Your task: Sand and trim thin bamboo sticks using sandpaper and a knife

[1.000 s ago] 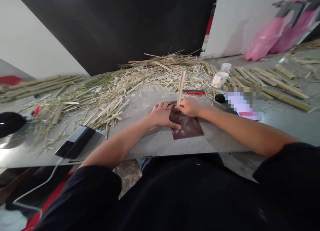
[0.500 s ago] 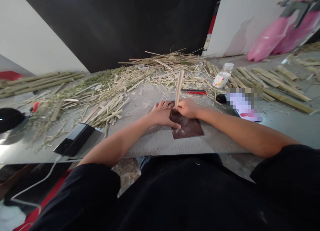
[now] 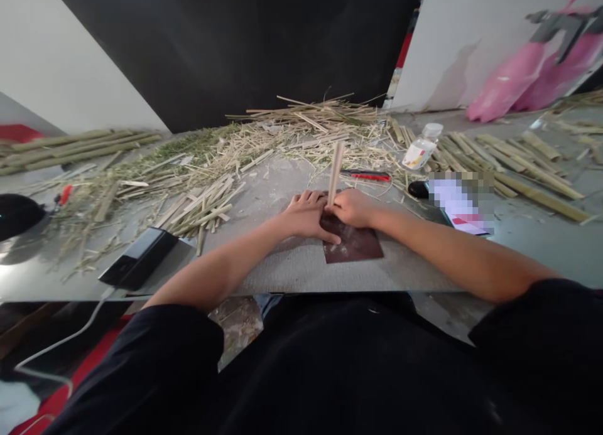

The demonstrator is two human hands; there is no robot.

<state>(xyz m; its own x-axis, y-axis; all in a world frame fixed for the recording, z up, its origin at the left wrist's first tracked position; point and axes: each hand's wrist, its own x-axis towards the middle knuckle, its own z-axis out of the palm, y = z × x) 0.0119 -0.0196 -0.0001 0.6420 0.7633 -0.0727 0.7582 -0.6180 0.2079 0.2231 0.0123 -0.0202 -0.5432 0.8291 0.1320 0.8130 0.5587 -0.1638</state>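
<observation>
Pulled strip (image 3: 336, 171) slightly closer, likely rubbing sheet (image 3: 357, 249).
Clamping it in fingers of right hand (image 3: 352, 207); bracing with left hand (image 3: 307, 216), fingers apart.

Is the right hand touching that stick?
Touching. The head view shows the right hand closed on the lower part of the stick, whose upper part pokes up past the fingers.

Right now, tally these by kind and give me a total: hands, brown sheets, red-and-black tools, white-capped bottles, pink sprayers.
Hands: 2, the left hand and the right hand
Brown sheet: 1
Red-and-black tool: 1
White-capped bottle: 1
Pink sprayers: 2
Total: 7
</observation>
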